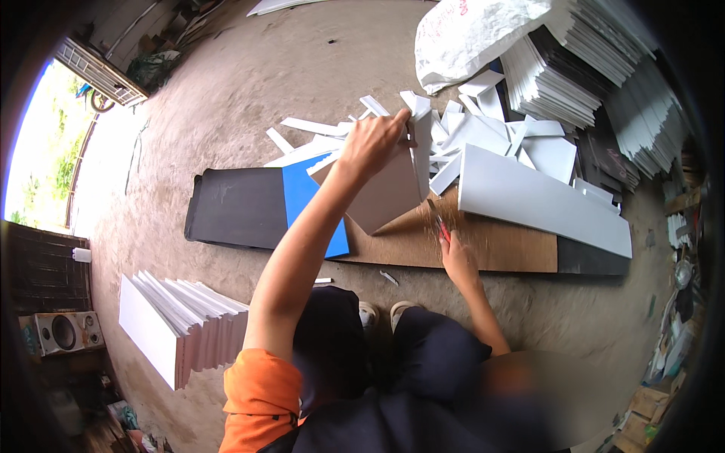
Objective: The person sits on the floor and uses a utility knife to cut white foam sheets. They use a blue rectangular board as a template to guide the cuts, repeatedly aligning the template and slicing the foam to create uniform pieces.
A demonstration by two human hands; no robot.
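My left hand (376, 140) grips the top edge of a white board (387, 189), which stands tilted over the brown work board (498, 245). The board's near face is in shade. Lower and to the right, my right hand (459, 255) is closed round a red-handled cutter (442, 228). Its dark blade points up and away from me, just right of the held board and apart from it. Under the left forearm lies a blue sheet (332, 238), beside a black panel (238, 204). A long white board (540, 200) lies at the right, partly over the brown board.
White offcuts (483, 132) lie heaped beyond the work board. Stacks of white sheets (555, 90) and a white sack (472, 41) stand at the far right. Another stack of white boards (181, 325) sits at the near left, above a speaker (68, 332) by the wall.
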